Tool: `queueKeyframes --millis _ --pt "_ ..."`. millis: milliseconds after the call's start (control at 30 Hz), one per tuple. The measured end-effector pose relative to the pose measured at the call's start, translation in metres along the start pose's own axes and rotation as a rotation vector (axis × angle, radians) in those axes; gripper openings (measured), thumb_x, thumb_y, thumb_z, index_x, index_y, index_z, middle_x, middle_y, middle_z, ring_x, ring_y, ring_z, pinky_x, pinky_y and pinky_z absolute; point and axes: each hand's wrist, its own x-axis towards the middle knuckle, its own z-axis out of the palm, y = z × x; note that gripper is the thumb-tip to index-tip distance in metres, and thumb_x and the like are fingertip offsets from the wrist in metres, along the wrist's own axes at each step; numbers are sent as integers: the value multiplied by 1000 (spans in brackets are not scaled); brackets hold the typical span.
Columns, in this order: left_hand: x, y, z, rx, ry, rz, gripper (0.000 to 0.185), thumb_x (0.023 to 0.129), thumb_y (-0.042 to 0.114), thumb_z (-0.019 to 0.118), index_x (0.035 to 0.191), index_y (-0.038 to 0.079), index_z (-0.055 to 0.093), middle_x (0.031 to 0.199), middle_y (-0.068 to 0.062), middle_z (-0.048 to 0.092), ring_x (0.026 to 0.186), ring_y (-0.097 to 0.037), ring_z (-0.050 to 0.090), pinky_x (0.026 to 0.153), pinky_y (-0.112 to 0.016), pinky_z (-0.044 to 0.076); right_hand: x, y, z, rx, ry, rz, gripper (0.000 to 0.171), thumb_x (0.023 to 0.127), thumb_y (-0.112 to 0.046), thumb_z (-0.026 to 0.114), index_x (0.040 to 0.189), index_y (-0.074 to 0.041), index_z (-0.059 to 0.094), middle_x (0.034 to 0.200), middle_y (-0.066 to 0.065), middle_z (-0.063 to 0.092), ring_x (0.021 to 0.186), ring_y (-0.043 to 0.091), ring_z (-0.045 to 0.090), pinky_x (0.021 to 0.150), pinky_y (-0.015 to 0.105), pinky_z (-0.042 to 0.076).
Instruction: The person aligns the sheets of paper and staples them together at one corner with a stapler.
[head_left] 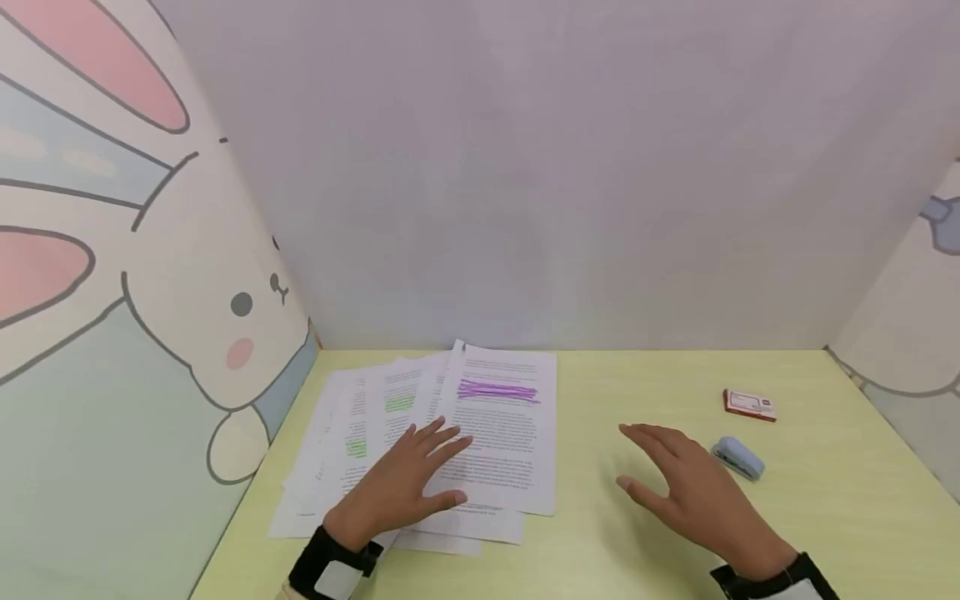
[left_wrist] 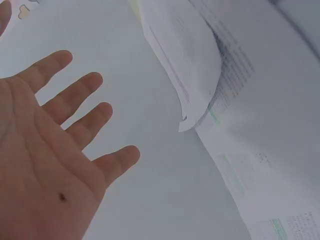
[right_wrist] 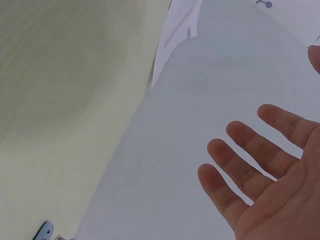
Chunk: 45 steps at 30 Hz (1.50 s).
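The head view looks forward and down over the whole worktop [head_left: 615, 533]. Each wrist view sits close under its palm, facing outward past the fingers [left_wrist: 80, 90]. All three share the papers [head_left: 450, 433].

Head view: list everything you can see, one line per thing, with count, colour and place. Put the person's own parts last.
Printed sheets: several, exact count unclear, white with black text, fanned out on the left half of the desk; one has purple highlighting, others green.
Stapler: one, light blue, on the desk just right of the right hand.
Small box: one, red and white, on the desk behind the stapler.
Desk: one, pale yellow-green.
Back wall: one, plain pale grey.
Rabbit panel: one, cartoon rabbit in cream and pink, on the left side.
Left hand: fingers spread, over the printed sheets.
Right hand: open, above the bare desk, holding nothing.
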Motion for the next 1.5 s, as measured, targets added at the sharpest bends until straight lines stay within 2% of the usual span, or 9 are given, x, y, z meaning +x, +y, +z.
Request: queueKeyframes --millis 167,300,500,633,800,1033,1133,1367,1500 --pt "11 -11 -11 -3 49 1 68 100 58 54 155 20 43 155 -6 45 148 -29 34 119 -56 23 13 1 -5 -17 12 31 61 90 -37 78 142 -14 57 131 10 62 113 34 62 88 53 52" --pt "22 -16 -16 -38 171 -66 53 101 45 60 144 14 57 141 -6 60 132 -26 54 107 -49 45 26 0 -9 -1 3 81 59 93 -41 74 142 -13 58 130 12 63 114 36 62 87 55 52" --pt "54 -28 -27 -367 342 -222 13 100 12 66 110 9 74 93 0 73 86 -22 71 71 -33 56 59 -1 -13 139 -80 261 64 98 -50 64 144 -7 54 132 18 62 117 39 61 87 57 51" --pt "79 -45 -35 -536 281 -392 14 101 11 62 105 4 73 91 -11 72 82 -31 72 65 -31 55 84 11 -3 289 -106 349 64 100 -49 61 142 -1 54 125 19 66 112 37 64 88 53 53" --pt "102 -64 -34 -598 133 -546 24 102 16 58 110 -4 70 98 -18 72 81 -26 72 66 -32 57 111 38 20 625 -214 506 62 104 -42 56 141 7 50 131 28 59 114 41 62 89 46 55" --pt "116 -84 -28 -738 20 -729 29 99 16 59 116 -6 66 101 -19 69 82 -27 70 68 -34 56 133 61 57 1010 -273 800 62 103 -27 58 143 15 40 126 32 57 97 28 67 88 37 57" --pt "121 -90 -26 -746 2 -796 27 97 16 60 114 -5 66 101 -18 70 78 -24 69 65 -32 55 138 65 69 1067 -269 883 60 101 -23 59 141 18 41 121 30 59 88 23 67 85 36 58" --pt "129 -102 -22 -685 -14 -868 23 95 15 61 107 -3 68 94 -13 70 73 -21 67 65 -32 56 145 62 75 1072 -264 955 60 101 -21 58 137 23 40 127 35 54 103 33 67 91 39 56" --pt "131 -103 -20 -669 -49 -901 23 95 15 59 100 -5 68 90 -13 70 69 -19 66 63 -30 56 148 58 76 1095 -249 1009 58 100 -19 59 134 24 41 118 33 58 94 31 70 85 36 59"
